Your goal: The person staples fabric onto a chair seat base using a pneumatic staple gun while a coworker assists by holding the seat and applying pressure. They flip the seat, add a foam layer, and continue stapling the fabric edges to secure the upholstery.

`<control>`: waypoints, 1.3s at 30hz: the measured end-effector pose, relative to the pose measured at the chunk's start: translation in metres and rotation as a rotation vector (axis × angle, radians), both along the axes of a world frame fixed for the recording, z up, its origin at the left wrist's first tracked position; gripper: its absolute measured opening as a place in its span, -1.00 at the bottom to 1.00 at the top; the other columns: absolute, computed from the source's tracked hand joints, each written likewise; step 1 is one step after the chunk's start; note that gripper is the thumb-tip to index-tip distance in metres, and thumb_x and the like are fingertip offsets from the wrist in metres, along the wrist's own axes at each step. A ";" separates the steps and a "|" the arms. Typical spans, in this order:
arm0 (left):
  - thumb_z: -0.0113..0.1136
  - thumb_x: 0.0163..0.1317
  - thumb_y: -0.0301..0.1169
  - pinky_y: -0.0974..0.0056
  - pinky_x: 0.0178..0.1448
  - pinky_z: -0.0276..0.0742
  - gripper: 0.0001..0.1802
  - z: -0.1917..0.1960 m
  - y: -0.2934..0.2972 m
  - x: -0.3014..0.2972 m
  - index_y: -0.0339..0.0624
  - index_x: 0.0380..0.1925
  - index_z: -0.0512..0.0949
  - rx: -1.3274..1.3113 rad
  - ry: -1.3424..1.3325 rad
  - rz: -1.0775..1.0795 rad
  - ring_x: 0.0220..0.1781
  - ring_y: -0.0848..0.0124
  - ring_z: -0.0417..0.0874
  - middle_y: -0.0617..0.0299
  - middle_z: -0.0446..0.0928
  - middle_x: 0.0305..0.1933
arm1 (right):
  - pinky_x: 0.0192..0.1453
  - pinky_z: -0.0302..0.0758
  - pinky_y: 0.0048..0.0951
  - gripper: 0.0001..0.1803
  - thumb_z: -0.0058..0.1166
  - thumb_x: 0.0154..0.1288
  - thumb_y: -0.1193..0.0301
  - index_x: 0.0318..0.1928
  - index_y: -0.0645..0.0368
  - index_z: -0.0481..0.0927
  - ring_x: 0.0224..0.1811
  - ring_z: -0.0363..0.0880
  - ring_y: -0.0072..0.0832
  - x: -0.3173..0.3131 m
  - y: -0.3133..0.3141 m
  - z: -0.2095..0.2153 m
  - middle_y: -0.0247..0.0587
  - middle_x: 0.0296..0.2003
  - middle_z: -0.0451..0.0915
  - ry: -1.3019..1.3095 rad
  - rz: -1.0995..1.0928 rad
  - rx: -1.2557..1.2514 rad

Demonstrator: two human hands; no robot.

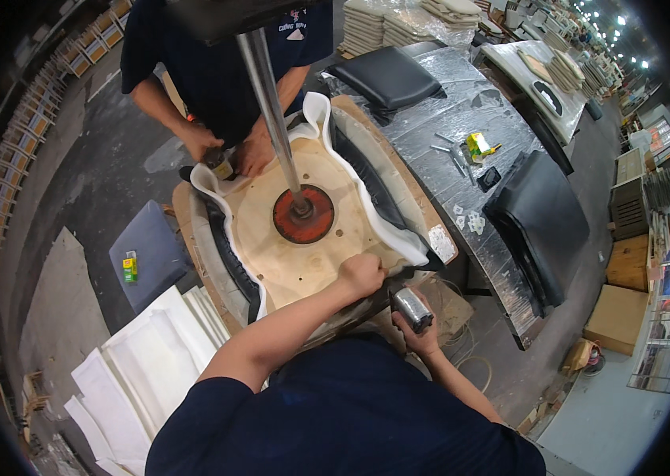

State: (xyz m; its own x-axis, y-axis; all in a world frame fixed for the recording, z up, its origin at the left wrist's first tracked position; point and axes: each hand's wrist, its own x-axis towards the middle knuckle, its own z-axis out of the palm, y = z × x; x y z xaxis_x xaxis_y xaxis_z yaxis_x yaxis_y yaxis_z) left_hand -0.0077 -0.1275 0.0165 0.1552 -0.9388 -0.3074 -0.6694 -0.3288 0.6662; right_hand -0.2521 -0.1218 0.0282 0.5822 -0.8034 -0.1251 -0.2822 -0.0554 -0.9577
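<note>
Far left, a stack of white foam sheets (145, 373) lies on the grey concrete floor (105, 159), beside a grey square pad (156, 250) carrying a small yellow-green box (130, 267). At centre, a pale round plywood seat base (287, 246) rests on its work stand, ringed by white foam padding (228, 202) and black leather covering (367, 178); a red round clamp plate (303, 214) on a steel pole (268, 95) presses down on it. The person's left hand (361, 274), its grip closed into a fist, presses the foam edge at the near rim of the base. Just right and below, the right hand (422, 333) grips a silver cylindrical stapler tool (412, 308), near the rim but apart from it. Across the base, a co-worker's hands (228, 151) work the far edge. Further right, a foil-wrapped table (462, 119) holds black seat cushions (386, 75); the room is a long, lit workshop.
</note>
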 end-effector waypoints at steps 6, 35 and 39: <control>0.34 0.31 -0.27 -0.13 0.14 0.74 -0.73 -0.001 -0.024 -0.015 -0.18 -0.14 0.84 0.100 0.036 -0.025 0.03 -0.13 0.85 -0.16 0.82 -0.09 | 0.44 0.56 -0.34 -0.24 0.51 0.44 0.38 0.55 0.27 0.48 0.30 0.70 -0.38 -0.007 0.017 -0.016 -0.06 0.27 0.73 -0.049 -0.055 0.084; 0.37 0.32 -0.18 -0.04 -0.12 0.76 -0.68 0.075 -0.102 -0.010 -0.23 -0.23 0.81 -0.133 0.315 -0.263 -0.32 -0.07 0.84 -0.04 0.83 -0.29 | 0.48 0.56 -0.27 -0.24 0.49 0.39 0.43 0.54 0.21 0.49 0.34 0.73 -0.27 -0.014 0.017 -0.029 -0.03 0.31 0.73 -0.039 0.004 -0.040; 0.43 0.32 -0.10 -0.08 0.08 0.72 -0.64 0.052 -0.025 0.037 -0.16 -0.13 0.78 0.001 -0.021 -0.325 -0.07 -0.10 0.83 -0.06 0.81 -0.18 | 0.47 0.57 -0.27 -0.24 0.48 0.39 0.43 0.54 0.19 0.50 0.34 0.74 -0.27 -0.010 0.015 -0.017 -0.03 0.30 0.74 -0.023 -0.023 -0.075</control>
